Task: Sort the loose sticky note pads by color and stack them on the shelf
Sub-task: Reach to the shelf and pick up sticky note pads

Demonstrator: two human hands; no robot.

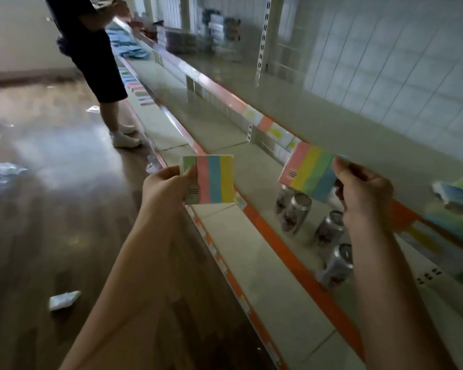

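Observation:
My left hand (166, 186) pinches a striped sticky note pad (215, 180) with green, pink, blue and yellow bands, held upright over the front edge of the lower shelf (265, 263). My right hand (364, 190) grips a second striped pad (309, 169) by its right end, with pink, yellow, green and blue bands. That pad is tilted in front of the upper shelf's orange edge (251, 108). More pads (139, 89) lie in a row on the lower shelf far back, and a few colourful pads (455, 206) sit on the upper shelf at the right.
Several silver cans (297, 212) lie on the middle shelf below my right hand. Another person (91, 49) stands at the shelves further back on the left. Scraps of plastic wrap (63, 300) lie on the shiny wooden floor.

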